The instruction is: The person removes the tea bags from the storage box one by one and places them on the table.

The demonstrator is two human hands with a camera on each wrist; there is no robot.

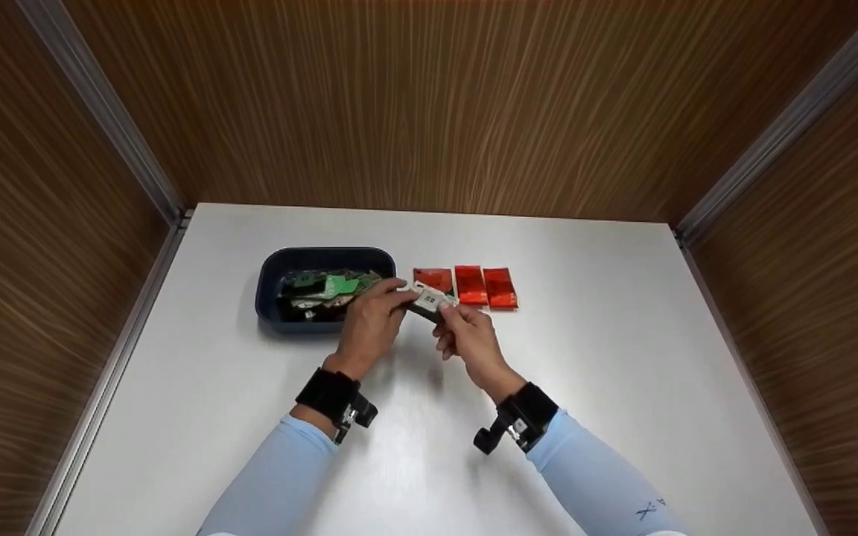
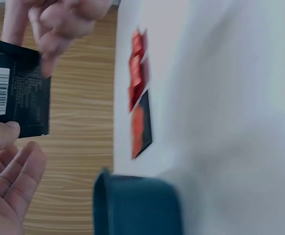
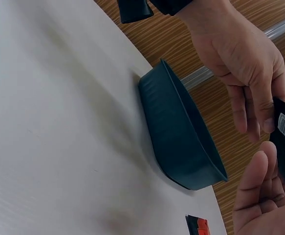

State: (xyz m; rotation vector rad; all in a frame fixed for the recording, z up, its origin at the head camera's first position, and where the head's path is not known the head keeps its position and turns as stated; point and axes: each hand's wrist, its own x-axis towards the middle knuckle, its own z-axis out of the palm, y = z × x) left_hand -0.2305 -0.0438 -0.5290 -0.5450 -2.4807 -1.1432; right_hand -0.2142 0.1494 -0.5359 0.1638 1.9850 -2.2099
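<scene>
Between my two hands is a small flat packet (image 1: 429, 300), pale and dark on the side facing up in the head view. Its black back (image 2: 27, 93) carries a white barcode and fine print. My left hand (image 1: 371, 325) pinches one end of it, thumb against the black side in the left wrist view. At the other end my right hand (image 1: 471, 341) pinches it with thumb and fingers. The packet is held above the table, just right of a dark blue bin (image 1: 261, 294) with many mixed packets inside, some green (image 1: 339, 285).
Behind my hands a red and black packet (image 1: 433, 278) and two shiny red packets (image 1: 470, 286) lie in a row on the white table (image 1: 600, 335). Wood-grain panels (image 1: 429, 112) enclose the table at the back and both sides.
</scene>
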